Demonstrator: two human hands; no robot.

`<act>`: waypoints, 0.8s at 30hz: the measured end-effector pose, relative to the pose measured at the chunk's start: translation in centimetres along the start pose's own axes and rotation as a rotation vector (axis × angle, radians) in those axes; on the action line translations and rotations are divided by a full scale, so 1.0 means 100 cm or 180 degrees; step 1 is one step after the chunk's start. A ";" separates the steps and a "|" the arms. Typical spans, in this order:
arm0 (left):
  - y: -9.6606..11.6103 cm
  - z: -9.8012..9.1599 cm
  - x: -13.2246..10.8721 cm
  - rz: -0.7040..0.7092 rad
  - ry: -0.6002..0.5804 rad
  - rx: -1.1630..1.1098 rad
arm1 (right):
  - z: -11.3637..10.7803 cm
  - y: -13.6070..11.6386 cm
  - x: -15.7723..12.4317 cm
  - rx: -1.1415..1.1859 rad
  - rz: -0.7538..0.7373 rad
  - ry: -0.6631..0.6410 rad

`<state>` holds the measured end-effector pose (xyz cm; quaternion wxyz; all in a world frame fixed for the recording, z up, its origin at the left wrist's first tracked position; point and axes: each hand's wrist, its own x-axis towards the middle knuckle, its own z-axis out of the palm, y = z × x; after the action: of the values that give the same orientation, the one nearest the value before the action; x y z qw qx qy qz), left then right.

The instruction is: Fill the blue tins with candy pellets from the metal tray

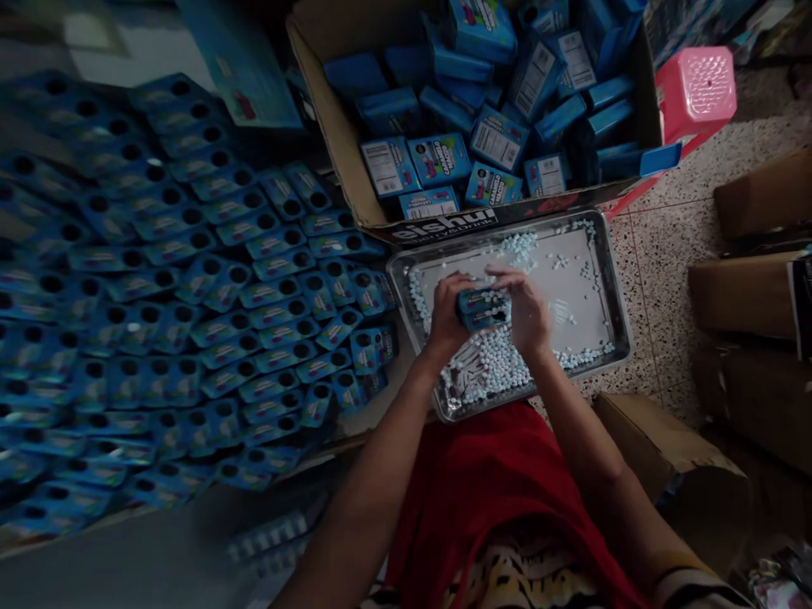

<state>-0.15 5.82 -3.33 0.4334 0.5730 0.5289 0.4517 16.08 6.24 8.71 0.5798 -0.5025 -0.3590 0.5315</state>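
My left hand (pixel 447 311) is wrapped round a pair of small blue candy boxes (pixel 474 309), held on their side above a metal tray (pixel 618 321). Pale candies show at the boxes' right end. Close by on the right, my right hand (pixel 530 309) is cupped with its fingers extended toward that end; whether it touches the boxes is unclear. Below the hands lies a heap of small pale blue and white candies (pixel 501 359), with more scattered about the tray. Small white strips (pixel 466 372) lie at the tray's left front.
A cardboard carton (pixel 339 161) full of blue boxes stands behind the tray. To the left, rows of blue boxes with round dark holes (pixel 222 321) cover a surface. A pink stool (pixel 701 85) and several brown cartons (pixel 748 288) are on the right.
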 end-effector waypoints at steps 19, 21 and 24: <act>-0.013 -0.026 -0.047 -0.0987 0.0231 -0.0679 | -0.121 0.101 0.023 -0.5035 -0.1118 -0.2739; -0.016 -0.022 -0.048 -0.0908 0.0271 -0.0613 | -0.119 0.102 0.037 -0.5123 -0.0974 -0.2552; -0.018 -0.017 -0.045 -0.0741 0.0349 -0.0436 | -0.108 0.102 0.058 -0.5043 -0.0302 -0.1639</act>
<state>-2.38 1.48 -5.00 0.4914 0.4513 0.5826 0.4641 24.81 9.06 -4.34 -0.0237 -0.6087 -0.7687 0.1949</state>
